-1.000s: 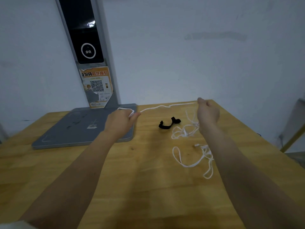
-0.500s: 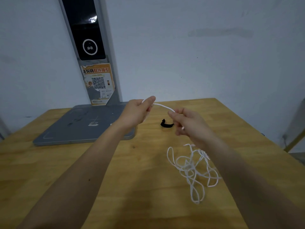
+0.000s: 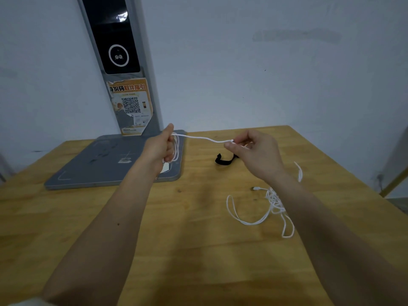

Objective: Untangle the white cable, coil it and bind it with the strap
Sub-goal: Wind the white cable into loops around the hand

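Observation:
A thin white cable (image 3: 268, 207) lies partly in a loose tangle on the wooden table, under and beside my right forearm. One stretch of it runs taut in the air between my two hands. My left hand (image 3: 159, 147) is closed around a few hanging loops of the cable above the grey base. My right hand (image 3: 254, 152) pinches the cable between thumb and fingers, further right and at about the same height. The black strap (image 3: 224, 160) lies curled on the table just below and behind my right hand, partly hidden by it.
A grey flat base (image 3: 110, 162) with an upright post (image 3: 123, 69) carrying a dark screen and an orange QR sticker stands at the back left against the wall. The wooden table (image 3: 198, 250) ends at the right (image 3: 344, 166).
My hands came together, then moved apart again, drawing a length of cable taut. Loops now hang from my left hand. The tangle on the table shifted under my right forearm.

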